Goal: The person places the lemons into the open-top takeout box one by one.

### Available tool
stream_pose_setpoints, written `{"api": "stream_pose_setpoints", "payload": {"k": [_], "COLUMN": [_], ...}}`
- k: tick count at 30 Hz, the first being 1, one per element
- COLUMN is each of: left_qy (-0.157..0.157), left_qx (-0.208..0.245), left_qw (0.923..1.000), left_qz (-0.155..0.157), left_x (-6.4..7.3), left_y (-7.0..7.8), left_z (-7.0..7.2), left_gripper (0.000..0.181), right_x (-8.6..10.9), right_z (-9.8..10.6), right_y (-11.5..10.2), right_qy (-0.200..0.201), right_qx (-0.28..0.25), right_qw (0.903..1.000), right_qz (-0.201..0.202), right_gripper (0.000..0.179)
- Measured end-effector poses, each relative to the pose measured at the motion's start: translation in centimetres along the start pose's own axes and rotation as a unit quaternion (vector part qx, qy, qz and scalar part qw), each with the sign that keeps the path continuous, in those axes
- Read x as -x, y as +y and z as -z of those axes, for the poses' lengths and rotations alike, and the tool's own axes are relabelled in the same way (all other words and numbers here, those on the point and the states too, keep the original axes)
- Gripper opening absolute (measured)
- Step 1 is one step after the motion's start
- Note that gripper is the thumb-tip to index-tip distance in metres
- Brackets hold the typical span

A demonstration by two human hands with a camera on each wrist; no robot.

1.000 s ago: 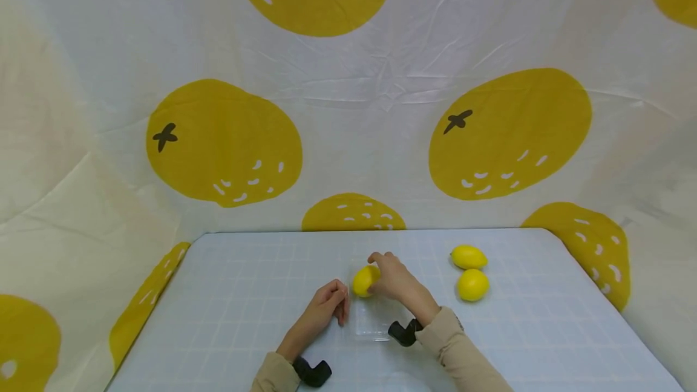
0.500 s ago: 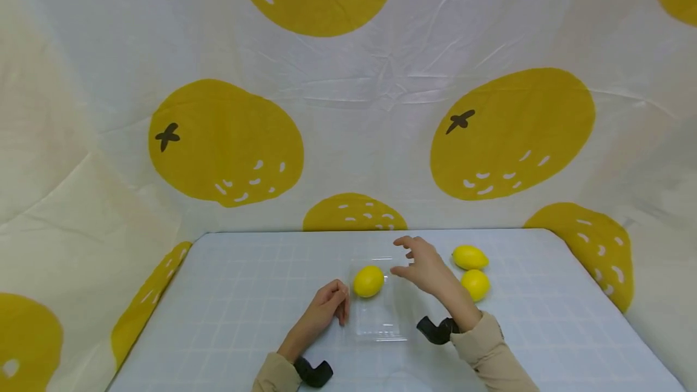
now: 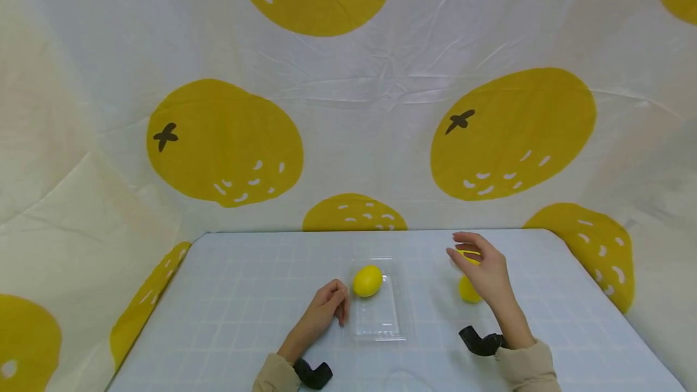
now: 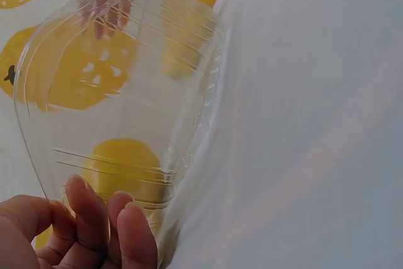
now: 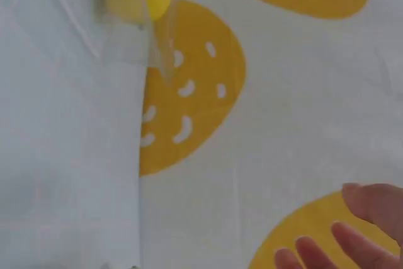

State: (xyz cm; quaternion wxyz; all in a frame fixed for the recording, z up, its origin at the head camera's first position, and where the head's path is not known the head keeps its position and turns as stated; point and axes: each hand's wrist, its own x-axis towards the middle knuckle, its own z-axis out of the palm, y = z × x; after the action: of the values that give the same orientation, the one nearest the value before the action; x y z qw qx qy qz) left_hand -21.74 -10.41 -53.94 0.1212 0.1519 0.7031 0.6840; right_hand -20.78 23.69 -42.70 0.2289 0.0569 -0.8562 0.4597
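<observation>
My left hand (image 3: 327,303) rests on the table at the left side of a clear plastic container (image 3: 381,323), its fingers loosely curled. In the left wrist view its fingers (image 4: 91,218) are close to the container's wall; whether they touch it I cannot tell. One yellow lemon (image 3: 367,281) sits inside the container, toward its far left. At the right, my right hand (image 3: 487,271) is raised over two more lemons, thumb and fingers apart with nothing held. It partly covers the far lemon (image 3: 469,255) and the near lemon (image 3: 468,290).
A pale blue checked cloth covers the table (image 3: 245,295). Behind it hangs a white curtain (image 3: 359,138) printed with big yellow fruit. Black curved pieces show at the left wrist (image 3: 313,374) and the right wrist (image 3: 480,341).
My right hand has let go of the lemon in the container and moved right to above the two other lemons. The left hand has stayed in place.
</observation>
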Motion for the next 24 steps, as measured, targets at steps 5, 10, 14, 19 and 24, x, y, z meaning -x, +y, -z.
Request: {"api": "stream_pose_setpoints", "payload": {"k": [5, 10, 14, 19, 24], "left_qy": [0.003, 0.001, 0.006, 0.007, 0.006], "left_qx": [-0.002, 0.0, -0.007, -0.01, -0.008], "left_qw": [1.0, 1.0, 1.0, 0.9999, 0.9999], "left_qz": [0.001, -0.005, 0.001, 0.001, 0.003], "left_x": [0.0, 0.1, 0.2, 0.1, 0.1], "left_y": [0.0, 0.1, 0.2, 0.1, 0.1], "left_z": [0.0, -0.1, 0.0, 0.0, -0.1], "left_gripper": [0.019, 0.02, 0.019, 0.019, 0.02], "right_x": [1.2, 2.5, 3.2, 3.8, 4.3], "right_z": [0.6, 0.5, 0.2, -0.3, -0.8], "right_y": [2.1, 4.1, 5.5, 6.9, 7.6], "right_qy": [0.085, 0.145, 0.171, 0.161, 0.144], "right_qx": [-0.037, -0.04, -0.032, -0.023, -0.013], "right_qw": [0.995, 0.9839, 0.9712, 0.9649, 0.9671], "right_qz": [-0.035, -0.096, -0.163, -0.206, -0.21], "right_gripper": [0.031, 0.028, 0.031, 0.04, 0.043]}}
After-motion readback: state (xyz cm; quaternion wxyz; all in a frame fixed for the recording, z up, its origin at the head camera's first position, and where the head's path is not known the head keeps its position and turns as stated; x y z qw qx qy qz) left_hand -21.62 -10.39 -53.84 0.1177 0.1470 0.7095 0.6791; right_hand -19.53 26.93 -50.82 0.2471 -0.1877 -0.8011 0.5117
